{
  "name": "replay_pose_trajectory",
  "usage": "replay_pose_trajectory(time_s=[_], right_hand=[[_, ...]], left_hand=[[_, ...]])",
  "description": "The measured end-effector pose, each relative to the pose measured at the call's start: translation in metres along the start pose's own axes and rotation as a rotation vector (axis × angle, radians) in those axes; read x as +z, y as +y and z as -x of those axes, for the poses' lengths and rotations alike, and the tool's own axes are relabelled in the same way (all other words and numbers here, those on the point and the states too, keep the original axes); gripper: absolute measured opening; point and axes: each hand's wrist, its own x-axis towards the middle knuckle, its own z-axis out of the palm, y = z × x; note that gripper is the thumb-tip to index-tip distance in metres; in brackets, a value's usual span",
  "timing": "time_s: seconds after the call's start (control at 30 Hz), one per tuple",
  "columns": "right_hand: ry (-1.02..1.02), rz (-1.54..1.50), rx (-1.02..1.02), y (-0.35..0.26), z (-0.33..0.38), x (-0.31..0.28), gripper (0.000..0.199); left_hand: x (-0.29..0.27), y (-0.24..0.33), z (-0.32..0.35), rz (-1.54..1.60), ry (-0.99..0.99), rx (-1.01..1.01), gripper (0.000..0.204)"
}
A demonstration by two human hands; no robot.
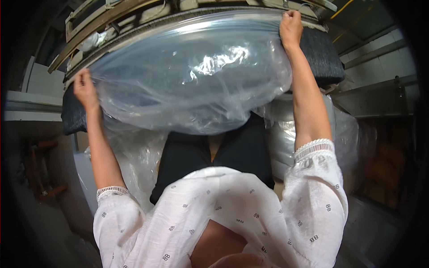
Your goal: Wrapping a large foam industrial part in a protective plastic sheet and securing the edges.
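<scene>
A large sheet of clear plastic film (178,85) is stretched between my two hands and hangs down in loose folds toward my lap. At its left end my left hand (85,89) is closed on the film's edge, fingers pinched together. Higher up on the right, my right hand (291,30) grips the opposite end in a closed fist. The film's far edge runs taut along a machine's long dark bar (165,20). Whether the film is a single sheet or a bag, I cannot tell.
Black wrapped padding (319,58) covers the machine's front at both ends. More crumpled clear plastic (143,154) lies by my left leg, with further bundles (281,134) on the right. A wooden frame (85,33) stands at the back left; metal rails (375,96) run along the right.
</scene>
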Motion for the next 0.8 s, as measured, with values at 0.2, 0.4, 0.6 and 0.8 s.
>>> replay_pose_trajectory(time_s=[0.2,0.4,0.6,0.8], right_hand=[[-0.132,-0.045,0.035,0.025,-0.015,0.005,0.025],[-0.127,0.086,0.065,0.026,-0.026,0.016,0.025],[0.0,0.187,0.051,0.017,-0.02,0.01,0.042],[-0.052,0.212,0.116,0.019,-0.023,0.011,0.044]], left_hand=[[0.039,-0.023,-0.031,0.118,-0.077,-0.368,0.025],[0.057,-0.028,-0.047,0.086,-0.09,-0.451,0.027],[0.062,-0.03,-0.052,-0.309,-0.139,-0.424,0.031],[0.044,-0.075,-0.05,-0.029,-0.1,-0.526,0.032]])
